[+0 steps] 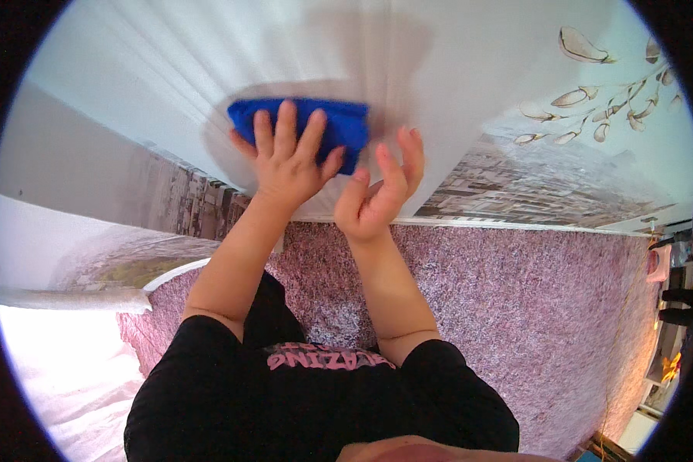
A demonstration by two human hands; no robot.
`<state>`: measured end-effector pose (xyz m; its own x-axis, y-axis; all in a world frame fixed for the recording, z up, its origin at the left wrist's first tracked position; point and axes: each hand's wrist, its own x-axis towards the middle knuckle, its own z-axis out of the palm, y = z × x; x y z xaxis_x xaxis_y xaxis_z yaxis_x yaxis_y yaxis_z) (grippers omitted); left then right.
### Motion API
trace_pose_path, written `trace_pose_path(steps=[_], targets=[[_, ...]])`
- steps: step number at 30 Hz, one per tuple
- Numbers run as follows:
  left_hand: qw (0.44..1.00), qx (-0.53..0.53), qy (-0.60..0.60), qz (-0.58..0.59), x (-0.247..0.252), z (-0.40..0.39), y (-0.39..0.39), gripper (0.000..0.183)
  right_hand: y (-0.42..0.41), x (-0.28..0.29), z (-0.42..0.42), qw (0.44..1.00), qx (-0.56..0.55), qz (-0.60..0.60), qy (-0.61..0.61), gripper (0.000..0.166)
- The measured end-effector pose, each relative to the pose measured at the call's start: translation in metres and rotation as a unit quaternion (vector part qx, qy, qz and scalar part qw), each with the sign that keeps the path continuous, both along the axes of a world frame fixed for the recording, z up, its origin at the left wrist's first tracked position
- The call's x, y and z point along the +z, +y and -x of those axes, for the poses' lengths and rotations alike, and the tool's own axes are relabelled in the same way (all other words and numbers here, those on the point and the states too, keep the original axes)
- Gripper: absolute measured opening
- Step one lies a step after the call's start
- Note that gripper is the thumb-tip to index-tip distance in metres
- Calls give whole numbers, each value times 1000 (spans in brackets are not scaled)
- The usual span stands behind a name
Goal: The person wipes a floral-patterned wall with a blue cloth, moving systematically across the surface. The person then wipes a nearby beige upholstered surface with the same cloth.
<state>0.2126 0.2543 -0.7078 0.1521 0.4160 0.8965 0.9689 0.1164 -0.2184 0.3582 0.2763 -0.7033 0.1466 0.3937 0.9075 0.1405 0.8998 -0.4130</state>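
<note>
My left hand point(291, 153) lies spread over a folded blue cloth point(352, 124) and presses it against a pale, faintly ribbed upright surface point(167, 75). Its fingers point up, and the cloth sticks out past them at the top and right. Just right of the cloth's lower corner, my right hand point(381, 185) is raised with its fingers half curled and apart, holding nothing. Whether it touches the pale surface I cannot tell. Shadows of my arms and head fall on that surface around the cloth.
Right of the pale surface, the wall bears a printed mural point(531, 179) of buildings and branches. A purple-pink carpet point(496, 289) covers the floor. White fabric point(81, 381) is at lower left. A pink stool point(659, 263) and shelves stand at far right.
</note>
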Motion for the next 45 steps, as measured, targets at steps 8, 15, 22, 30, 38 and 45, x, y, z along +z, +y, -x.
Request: trace_pose_path(steps=[8, 15, 22, 30, 38, 45], targets=[[996, 29, -34, 74, -86, 24, -30, 62, -24, 2, 23, 994, 100, 11, -35, 37], [997, 53, -46, -19, 26, 47, -22, 76, -35, 6, 26, 993, 103, 12, -53, 40], [979, 45, -200, 1, -100, 31, -37, 84, -62, -1, 14, 963, 150, -10, -225, 39], [987, 17, -154, -42, 45, 38, -23, 66, -62, -12, 4, 958, 109, 58, -258, 43], [980, 39, -193, 0, -63, 36, -26, 63, -64, -16, 5, 945, 104, 60, -305, 57], [980, 11, -184, 76, -40, 10, -30, 74, -52, -19, -6, 932, 106, 60, -341, 66]])
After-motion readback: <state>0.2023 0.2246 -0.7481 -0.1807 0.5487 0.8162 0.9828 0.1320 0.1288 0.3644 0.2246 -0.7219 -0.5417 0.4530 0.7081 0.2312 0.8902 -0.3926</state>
